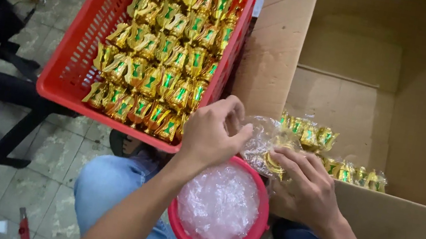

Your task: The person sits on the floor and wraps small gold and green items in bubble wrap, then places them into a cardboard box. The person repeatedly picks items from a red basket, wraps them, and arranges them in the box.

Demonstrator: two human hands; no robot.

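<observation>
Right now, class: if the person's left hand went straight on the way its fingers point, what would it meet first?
The left hand points right, toward the clear plastic bag holding a gold piece, which it already seems to touch. Just beyond that is the right hand; depth is hard to judge.

Gold-and-green ornaments [164, 48] fill a red crate [69, 64], beside a brown cardboard box [276, 49] and a red bowl [251, 238].

A: The light is bright and even, it comes from above. The shiny gold and green foil pieces [167, 48] give small glare.

B: Yes. Shadows are soft inside the brown cardboard box [381, 78]. Edges look slightly bent, both hands a little blurred.
</observation>
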